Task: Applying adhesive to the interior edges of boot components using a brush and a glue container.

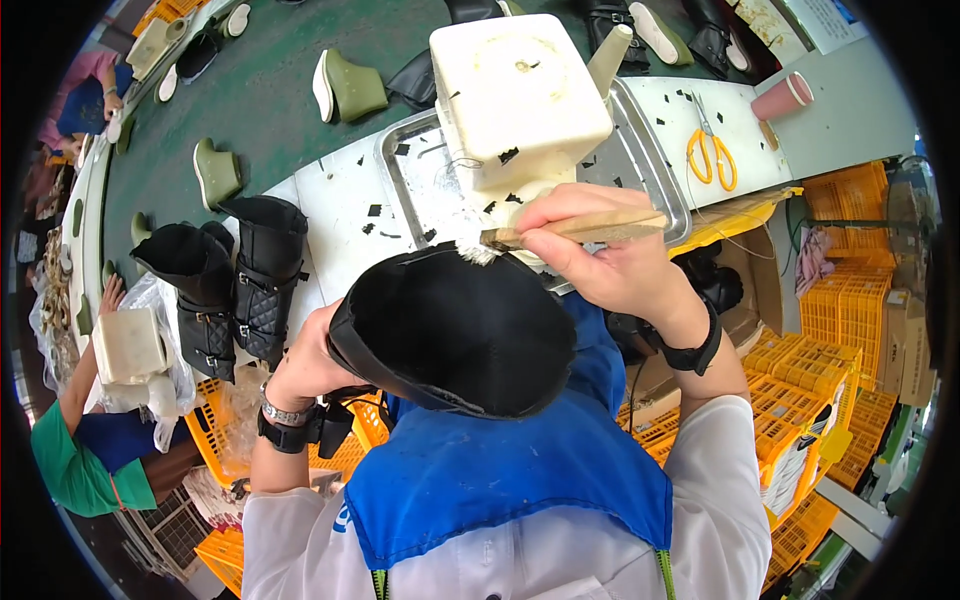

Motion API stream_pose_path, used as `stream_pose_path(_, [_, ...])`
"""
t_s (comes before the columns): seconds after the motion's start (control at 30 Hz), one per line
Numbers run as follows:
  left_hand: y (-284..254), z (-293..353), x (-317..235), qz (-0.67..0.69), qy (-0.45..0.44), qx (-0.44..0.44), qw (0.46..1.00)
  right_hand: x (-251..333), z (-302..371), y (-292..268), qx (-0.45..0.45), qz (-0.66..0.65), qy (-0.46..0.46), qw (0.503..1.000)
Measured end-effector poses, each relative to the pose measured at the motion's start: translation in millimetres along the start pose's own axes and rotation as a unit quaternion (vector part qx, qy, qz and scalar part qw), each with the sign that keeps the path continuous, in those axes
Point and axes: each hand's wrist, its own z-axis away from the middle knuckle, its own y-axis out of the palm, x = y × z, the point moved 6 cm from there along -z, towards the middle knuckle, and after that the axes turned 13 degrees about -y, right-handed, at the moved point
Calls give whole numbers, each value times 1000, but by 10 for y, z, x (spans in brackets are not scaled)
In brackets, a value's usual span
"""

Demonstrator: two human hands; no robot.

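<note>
A black boot [455,325] stands before me with its wide shaft opening turned up toward my view. My left hand [305,360] grips the boot's left side, fingers partly hidden by the shaft. In my right hand [595,245] is a wooden-handled brush [610,225], held across the fingers. Its white bristles [478,252] are at the far rim of the boot's opening. Just beyond stands a cream plastic container [520,100] with a spout, on a metal tray [640,140] strewn with small black scraps.
A pair of black buckled boots [235,285] stands at the left. Orange-handled scissors [711,155] and a pink cup [782,97] lie at the right. Green boots [350,85] rest on the green belt [270,110]. Yellow crates [800,390] are stacked at right. Other people work at left.
</note>
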Motion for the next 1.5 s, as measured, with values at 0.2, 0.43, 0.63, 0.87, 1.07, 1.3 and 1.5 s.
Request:
stream_pose_path(0.2, [-114, 72, 61, -28, -1, -47, 999, -32, 87, -9, -46, 39, 38, 997])
stream_pose_path(0.43, [-207, 148, -15, -70, 40, -150, 985, -78, 201, -71, -114, 74, 117, 984])
stream_pose_path(0.63, [-84, 268, -116, -145, 33, -157, 976, -242, 430, -167, -108, 183, 177, 961])
stream_pose_path(0.87, [41, 541, -285, 36, 210, -128, 969, -635, 277, -251, -117, 37, 218, 968])
stream_pose_path(1.07, [157, 650, -431, 44, 232, -180, 955, -440, 98, -342, -103, 47, 195, 974])
stream_pose_path(1.3, [180, 559, -391, 3, 197, -196, 961, -882, 182, -488, -130, 39, 276, 952])
stream_pose_path(1.5, [41, 371, -254, -49, 86, -259, 961, -541, 283, -464, -124, 13, 189, 974])
